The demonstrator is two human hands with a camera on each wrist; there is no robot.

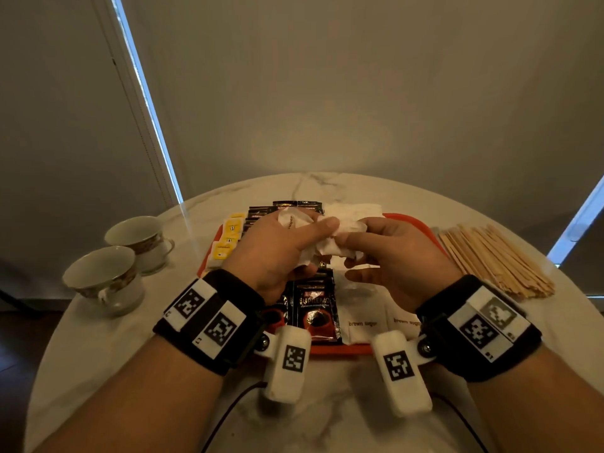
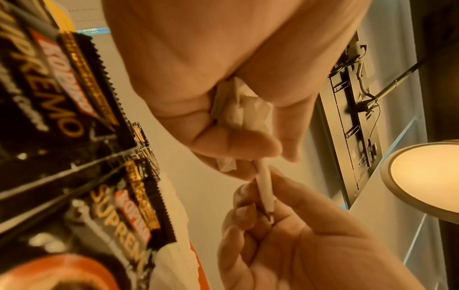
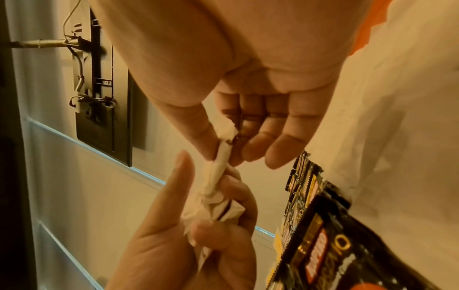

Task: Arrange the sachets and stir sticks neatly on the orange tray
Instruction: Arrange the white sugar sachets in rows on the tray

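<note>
Head view: both hands, left hand (image 1: 277, 250) and right hand (image 1: 395, 256), pinch white sugar sachets (image 1: 322, 238) above the orange tray (image 1: 405, 220). Coffee sachets (image 1: 315, 305) and yellow sachets (image 1: 228, 238) already sit there (roughly rowed); the stir sticks (image 1: 493, 259) wait on the tabletop (image 1: 108, 338), probably last.

Two teacups (image 1: 108, 276), one orange tray (image 1: 408, 220), two hands, one stir-stick pile (image 1: 493, 259).
</note>
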